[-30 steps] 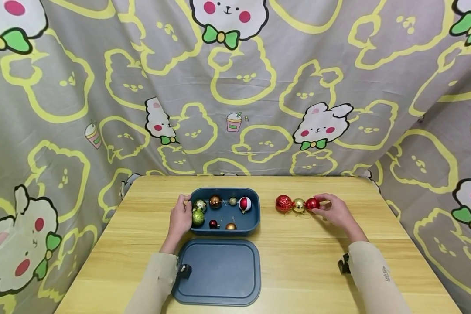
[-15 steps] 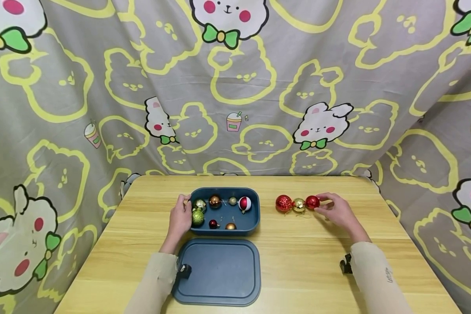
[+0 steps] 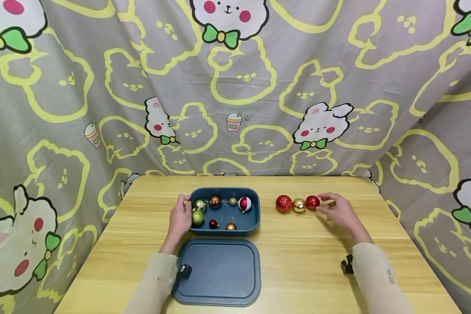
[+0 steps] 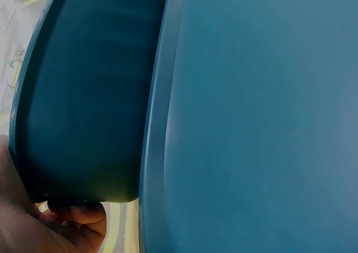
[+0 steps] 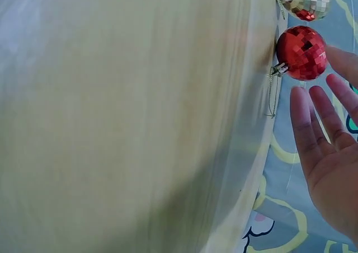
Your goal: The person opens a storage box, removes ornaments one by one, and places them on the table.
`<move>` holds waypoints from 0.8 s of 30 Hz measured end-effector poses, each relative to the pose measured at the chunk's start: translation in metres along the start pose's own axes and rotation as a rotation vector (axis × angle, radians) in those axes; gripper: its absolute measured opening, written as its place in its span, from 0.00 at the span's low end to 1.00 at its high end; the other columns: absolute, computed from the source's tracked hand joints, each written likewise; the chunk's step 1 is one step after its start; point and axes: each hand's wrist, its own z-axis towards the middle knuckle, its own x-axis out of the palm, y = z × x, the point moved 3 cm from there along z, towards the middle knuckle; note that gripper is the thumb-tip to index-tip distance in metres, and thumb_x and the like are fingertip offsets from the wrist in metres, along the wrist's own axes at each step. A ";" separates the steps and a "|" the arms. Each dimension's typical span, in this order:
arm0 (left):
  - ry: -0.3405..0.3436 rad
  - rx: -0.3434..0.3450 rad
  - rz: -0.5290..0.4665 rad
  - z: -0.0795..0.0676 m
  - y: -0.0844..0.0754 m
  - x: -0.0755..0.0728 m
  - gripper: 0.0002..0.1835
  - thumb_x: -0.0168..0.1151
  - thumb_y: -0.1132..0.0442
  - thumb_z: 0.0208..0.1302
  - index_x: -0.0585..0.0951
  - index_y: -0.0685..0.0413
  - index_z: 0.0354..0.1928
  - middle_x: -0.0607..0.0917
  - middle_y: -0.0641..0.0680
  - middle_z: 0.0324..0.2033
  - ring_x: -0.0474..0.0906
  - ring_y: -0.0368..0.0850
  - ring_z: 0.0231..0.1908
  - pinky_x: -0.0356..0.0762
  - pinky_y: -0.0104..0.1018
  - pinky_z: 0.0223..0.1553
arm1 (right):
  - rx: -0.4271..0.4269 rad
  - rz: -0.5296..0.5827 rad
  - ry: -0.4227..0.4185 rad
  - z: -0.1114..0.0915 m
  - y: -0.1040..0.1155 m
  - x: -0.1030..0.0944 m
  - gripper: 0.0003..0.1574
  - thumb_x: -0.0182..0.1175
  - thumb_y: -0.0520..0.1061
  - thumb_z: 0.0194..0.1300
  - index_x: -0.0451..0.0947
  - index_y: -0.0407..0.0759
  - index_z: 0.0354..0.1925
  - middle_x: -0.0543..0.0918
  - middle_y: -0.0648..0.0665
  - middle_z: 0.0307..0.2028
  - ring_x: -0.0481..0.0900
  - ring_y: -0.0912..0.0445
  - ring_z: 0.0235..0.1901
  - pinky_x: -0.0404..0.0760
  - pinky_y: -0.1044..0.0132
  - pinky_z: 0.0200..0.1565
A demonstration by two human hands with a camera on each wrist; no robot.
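Observation:
At the left end of a blue storage box (image 3: 227, 232), my left hand (image 3: 180, 216) grips the wall; its curled fingers (image 4: 89, 214) show at the box's end in the left wrist view. My right hand (image 3: 339, 211) is just right of a shiny red Christmas ball (image 3: 312, 202), thumb and fingers extended and apart, holding nothing. That ball ends a row of three, beside a gold faceted ball (image 3: 299, 205) and a larger red ball (image 3: 284, 203). Inside the box lie several balls, among them a green glitter ball (image 3: 198, 218), a brown ball (image 3: 215, 201) and a red-and-white ball (image 3: 244, 203).
A flat blue lid (image 3: 220, 272) lies on the wooden table (image 3: 298, 270), directly in front of the box and partly under the left sleeve (image 3: 153, 279). A patterned curtain (image 3: 259, 96) hangs behind the table and along both sides.
My right hand has let go of the red ball at the row's right end and drawn slightly to the right. My left hand and the box have stayed put.

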 end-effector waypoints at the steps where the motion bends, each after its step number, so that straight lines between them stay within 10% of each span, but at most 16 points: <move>1: -0.001 0.001 -0.001 0.000 0.000 0.000 0.15 0.46 0.61 0.83 0.74 0.54 0.64 0.72 0.54 0.21 0.66 0.47 0.20 0.65 0.39 0.26 | 0.001 -0.003 -0.003 0.000 0.001 -0.001 0.34 0.69 0.43 0.69 0.72 0.33 0.68 0.75 0.28 0.63 0.82 0.39 0.51 0.86 0.64 0.39; 24: -0.001 0.012 -0.005 0.001 0.001 0.001 0.15 0.46 0.62 0.83 0.74 0.55 0.64 0.72 0.54 0.21 0.65 0.46 0.19 0.64 0.38 0.25 | -0.176 -0.042 -0.098 0.006 0.051 0.011 0.25 0.70 0.38 0.67 0.80 0.34 0.61 0.83 0.33 0.49 0.82 0.47 0.42 0.78 0.69 0.40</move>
